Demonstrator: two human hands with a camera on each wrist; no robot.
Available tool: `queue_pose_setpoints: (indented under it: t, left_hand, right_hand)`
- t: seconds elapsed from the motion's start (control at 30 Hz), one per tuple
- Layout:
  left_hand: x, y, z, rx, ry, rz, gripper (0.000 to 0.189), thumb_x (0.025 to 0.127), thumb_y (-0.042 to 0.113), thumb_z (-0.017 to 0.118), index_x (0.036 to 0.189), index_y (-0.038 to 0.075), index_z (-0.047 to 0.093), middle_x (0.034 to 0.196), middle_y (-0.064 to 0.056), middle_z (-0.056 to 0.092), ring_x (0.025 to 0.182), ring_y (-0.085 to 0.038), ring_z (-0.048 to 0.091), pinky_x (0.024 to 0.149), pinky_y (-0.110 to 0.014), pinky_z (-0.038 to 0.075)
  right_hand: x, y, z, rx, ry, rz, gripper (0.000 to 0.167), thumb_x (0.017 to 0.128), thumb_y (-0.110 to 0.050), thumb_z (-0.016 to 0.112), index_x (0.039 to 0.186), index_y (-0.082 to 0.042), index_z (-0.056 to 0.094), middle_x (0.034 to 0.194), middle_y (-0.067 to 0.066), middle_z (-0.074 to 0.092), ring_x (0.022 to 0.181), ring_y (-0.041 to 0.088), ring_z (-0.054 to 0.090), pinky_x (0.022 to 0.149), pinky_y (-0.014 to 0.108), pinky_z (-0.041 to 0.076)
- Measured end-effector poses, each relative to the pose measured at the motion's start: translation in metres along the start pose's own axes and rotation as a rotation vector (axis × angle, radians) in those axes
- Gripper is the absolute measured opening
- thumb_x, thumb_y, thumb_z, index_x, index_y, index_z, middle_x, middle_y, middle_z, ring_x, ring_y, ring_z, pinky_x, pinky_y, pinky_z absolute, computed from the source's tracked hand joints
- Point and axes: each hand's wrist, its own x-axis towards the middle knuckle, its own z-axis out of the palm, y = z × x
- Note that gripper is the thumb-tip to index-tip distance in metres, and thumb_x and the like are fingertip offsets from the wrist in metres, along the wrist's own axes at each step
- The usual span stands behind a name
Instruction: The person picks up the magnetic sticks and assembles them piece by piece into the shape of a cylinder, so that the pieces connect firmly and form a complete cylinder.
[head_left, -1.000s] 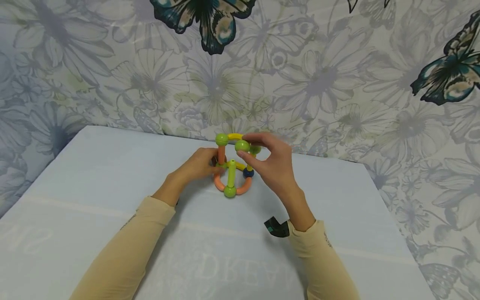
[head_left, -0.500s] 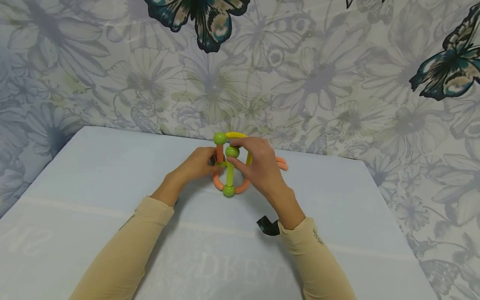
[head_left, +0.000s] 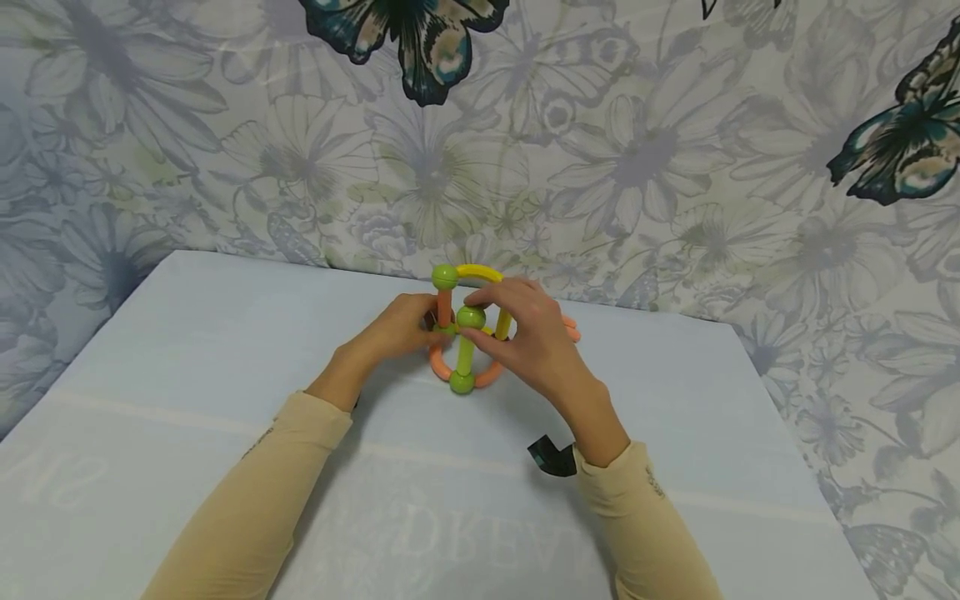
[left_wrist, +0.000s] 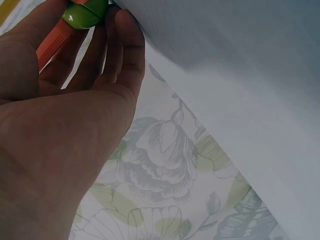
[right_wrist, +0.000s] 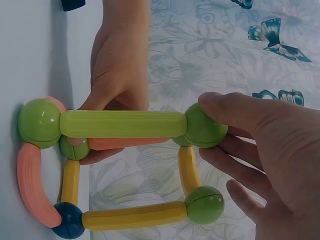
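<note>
A building-toy frame of coloured rods and balls stands on the table. My left hand [head_left: 405,323] grips its left side, around a low green ball [left_wrist: 86,14] at the foot of an upright orange rod [left_wrist: 54,42]. My right hand [head_left: 536,333] pinches a green ball [right_wrist: 206,125] between thumb and fingers. That ball sits at the top end of an upright green rod [right_wrist: 123,124], whose foot meets another green ball [right_wrist: 39,123]. Curved orange rods [right_wrist: 34,185], a dark blue ball [right_wrist: 68,220] and a yellow upright [right_wrist: 133,216] form the rest, partly hidden by my right hand in the head view.
Loose orange rods [head_left: 572,327] lie behind my right hand. The white table [head_left: 225,333] ends at a flower-patterned wall [head_left: 637,158] just beyond the frame. A black strap end [head_left: 551,457] sticks out from my right sleeve.
My right hand has carried the green ball left and down onto the green rod's top. The loose orange rods have come into view behind it. My left hand keeps its hold.
</note>
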Motion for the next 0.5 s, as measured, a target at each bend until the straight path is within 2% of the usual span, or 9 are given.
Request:
queue_pose_setpoints:
  t: [0.23, 0.43, 0.5]
  left_hand:
    - [0.0013, 0.0000, 0.0012, 0.007, -0.004, 0.004, 0.026, 0.091, 0.010, 0.081, 0.114, 0.004, 0.071, 0.101, -0.010, 0.074, 0.092, -0.025, 0.068, 0.084, -0.040, 0.054]
    - [-0.0019, -0.0016, -0.0028, -0.112, -0.014, -0.012, 0.028, 0.093, 0.014, 0.081, 0.118, 0.008, 0.069, 0.127, -0.008, 0.070, 0.101, -0.026, 0.065, 0.084, -0.038, 0.054]
    - [-0.0031, -0.0036, -0.0053, -0.148, -0.024, -0.017, 0.029, 0.094, 0.015, 0.081, 0.119, 0.010, 0.070, 0.130, -0.008, 0.068, 0.105, -0.027, 0.065, 0.086, -0.040, 0.055]
  right_hand:
    - [-0.0023, -0.0013, -0.0032, 0.026, -0.038, 0.004, 0.031, 0.088, -0.017, 0.088, 0.115, -0.010, 0.076, 0.113, 0.000, 0.077, 0.110, 0.018, 0.069, 0.106, 0.043, 0.049]
    - [-0.0016, -0.0009, -0.0020, 0.033, -0.032, -0.009, 0.034, 0.088, -0.017, 0.088, 0.118, -0.010, 0.075, 0.114, 0.001, 0.076, 0.107, 0.018, 0.068, 0.104, 0.043, 0.049]
    - [-0.0015, -0.0007, -0.0018, 0.033, -0.031, -0.011, 0.033, 0.088, -0.019, 0.088, 0.117, -0.010, 0.075, 0.113, 0.000, 0.076, 0.105, 0.018, 0.067, 0.102, 0.042, 0.048]
